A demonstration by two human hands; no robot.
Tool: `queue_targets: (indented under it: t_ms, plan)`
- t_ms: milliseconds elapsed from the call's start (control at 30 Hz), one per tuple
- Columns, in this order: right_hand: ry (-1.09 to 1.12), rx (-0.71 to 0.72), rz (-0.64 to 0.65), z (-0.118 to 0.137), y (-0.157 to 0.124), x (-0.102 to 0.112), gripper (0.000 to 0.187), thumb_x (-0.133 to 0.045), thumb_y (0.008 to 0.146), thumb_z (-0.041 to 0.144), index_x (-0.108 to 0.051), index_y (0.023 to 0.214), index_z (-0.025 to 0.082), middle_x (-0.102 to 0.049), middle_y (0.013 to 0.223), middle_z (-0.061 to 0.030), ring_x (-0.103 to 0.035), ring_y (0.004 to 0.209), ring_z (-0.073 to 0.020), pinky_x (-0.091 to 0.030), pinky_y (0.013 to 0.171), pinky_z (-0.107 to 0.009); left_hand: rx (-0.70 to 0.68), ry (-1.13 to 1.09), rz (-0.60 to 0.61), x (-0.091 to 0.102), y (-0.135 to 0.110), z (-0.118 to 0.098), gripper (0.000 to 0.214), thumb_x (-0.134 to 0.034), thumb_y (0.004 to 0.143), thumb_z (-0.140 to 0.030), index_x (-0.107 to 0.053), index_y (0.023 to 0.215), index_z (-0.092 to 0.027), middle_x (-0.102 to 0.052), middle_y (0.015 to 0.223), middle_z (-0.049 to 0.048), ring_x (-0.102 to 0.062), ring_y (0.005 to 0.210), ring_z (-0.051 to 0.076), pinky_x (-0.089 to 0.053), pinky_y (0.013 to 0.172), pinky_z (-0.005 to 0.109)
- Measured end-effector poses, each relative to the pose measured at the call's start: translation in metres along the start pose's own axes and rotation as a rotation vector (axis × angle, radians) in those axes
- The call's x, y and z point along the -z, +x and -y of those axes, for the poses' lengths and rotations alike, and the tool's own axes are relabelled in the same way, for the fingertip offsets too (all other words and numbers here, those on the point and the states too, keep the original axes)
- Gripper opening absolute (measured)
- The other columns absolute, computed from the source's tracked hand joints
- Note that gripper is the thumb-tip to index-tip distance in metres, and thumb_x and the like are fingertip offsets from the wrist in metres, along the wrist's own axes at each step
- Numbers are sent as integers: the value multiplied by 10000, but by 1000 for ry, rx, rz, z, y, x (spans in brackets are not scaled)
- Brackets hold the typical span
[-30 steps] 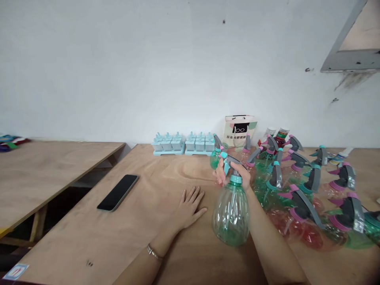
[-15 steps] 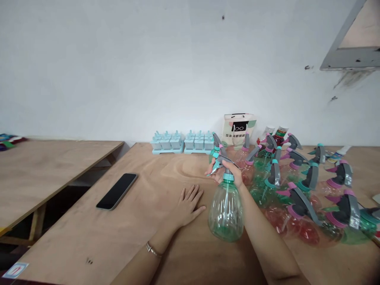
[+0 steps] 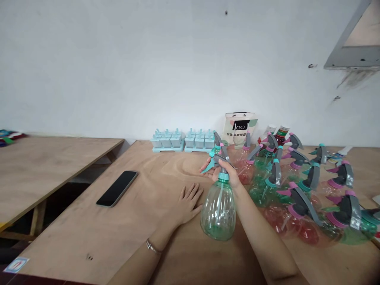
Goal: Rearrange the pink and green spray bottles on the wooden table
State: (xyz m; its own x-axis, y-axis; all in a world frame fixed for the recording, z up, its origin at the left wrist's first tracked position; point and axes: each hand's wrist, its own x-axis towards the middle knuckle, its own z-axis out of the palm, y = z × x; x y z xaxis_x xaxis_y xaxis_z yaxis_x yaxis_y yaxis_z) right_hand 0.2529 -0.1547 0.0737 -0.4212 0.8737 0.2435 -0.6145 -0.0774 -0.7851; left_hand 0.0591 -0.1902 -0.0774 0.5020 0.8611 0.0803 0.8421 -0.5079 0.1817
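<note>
My right hand (image 3: 230, 174) is wrapped round the neck and head of a clear green spray bottle (image 3: 219, 211). The bottle has a turquoise collar and nozzle and a grey trigger, and a thin tube runs down inside it. It stands close to upright in front of me; whether its base touches the table I cannot tell. Palm down on the wooden table (image 3: 142, 245), my left hand (image 3: 187, 205) lies flat with its fingers spread, just left of the bottle. A silver bracelet (image 3: 152, 246) circles my left wrist.
Several green and red spray bottles (image 3: 299, 206) crowd the right side. Pale blue ice-pop moulds (image 3: 168, 144) and a printed paper bag (image 3: 240, 130) stand by the wall. A black phone (image 3: 117, 189) lies on the left. Beyond a gap is another table (image 3: 59, 166).
My right hand has moved slightly left with the spray bottle, closer to my left hand. My left hand stays in place on the table.
</note>
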Motion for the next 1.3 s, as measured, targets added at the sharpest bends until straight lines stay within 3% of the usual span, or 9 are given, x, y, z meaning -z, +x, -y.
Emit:
queue_targets:
  t_ms: [200,333,433,567,733,900,1000,1167,1300]
  plan:
    - [-26,83,-148,-7,2,-3,307,-736,720,465,-626,825,198,-711,698,-48,-726,835,-265,-587,757,-396,-9,38,-2,-3,0,2,624,-413,974,-477,-257,1547,-284,-274,1623,99,-206,1515,328,-159,1198,632]
    - [-33,64,-94,-8,2,-6,315,-713,736,489,-621,869,219,-713,731,-35,-722,869,-255,-570,786,-401,-33,-7,20,-1,0,2,635,-450,962,-454,-275,1543,-270,-288,1614,118,-189,1516,349,-129,1187,670]
    - [-101,57,-75,-4,0,-9,321,-713,720,512,-608,798,219,-677,648,-19,-710,777,-247,-563,741,-391,-24,-69,-8,-4,0,4,630,-432,964,-464,-274,1544,-275,-234,1631,120,-181,1518,354,-125,1180,684]
    - [-397,125,-92,-1,-6,-18,313,-642,794,532,-598,767,223,-626,590,-6,-663,689,-219,-528,733,-376,-27,-132,-59,-7,-2,6,592,-407,972,-453,-295,1535,-310,-236,1635,85,-190,1519,340,-119,1196,658]
    - [-765,317,-204,-16,-8,-23,214,-644,837,422,-558,936,252,-659,892,-29,-621,807,-191,-488,858,-381,2,-255,-76,4,-1,5,564,-419,950,-333,-362,1508,-277,-358,1590,89,-257,1505,290,-138,1215,613]
    - [-993,414,-374,-50,-1,-10,498,-752,732,419,-467,1098,237,-579,1073,-85,-584,982,-244,-503,861,-416,207,-658,-374,20,3,4,456,-279,988,-312,-541,1337,-180,-579,1412,127,-505,1350,238,-314,1186,511]
    - [-1071,466,-434,-69,4,-3,652,-763,715,438,-407,1207,203,-561,1095,-121,-566,1068,-285,-500,898,-465,222,-844,-507,23,1,3,483,-279,1000,-408,-504,1350,-162,-559,1428,135,-493,1360,240,-320,1189,487]
    - [-1111,510,-514,-93,5,5,823,-747,720,413,-273,1351,180,-475,1299,-200,-496,1260,-330,-429,1040,-540,39,-881,-449,12,-2,-1,661,-332,968,-557,-284,1510,-182,-338,1593,138,-302,1486,263,-240,1234,471]
    - [-1102,495,-501,-114,-10,16,896,-704,758,406,-189,1446,154,-388,1452,-244,-408,1386,-340,-371,1122,-551,68,-863,-378,2,0,2,734,-275,951,-634,-219,1538,-197,-305,1608,134,-298,1488,265,-253,1233,467]
